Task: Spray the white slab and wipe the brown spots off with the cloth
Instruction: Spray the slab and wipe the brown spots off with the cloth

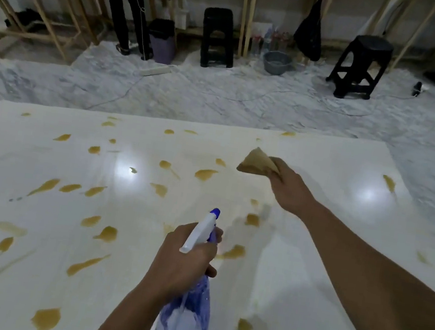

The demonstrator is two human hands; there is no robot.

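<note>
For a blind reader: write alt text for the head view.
A person's left hand holds a blue spray bottle over a white slab dotted with brown spots, while the right hand holds a tan cloth above it. Black stools stand beyond.

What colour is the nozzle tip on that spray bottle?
Blue, on a white spray head; the nozzle tip shows best in the head view.
</note>
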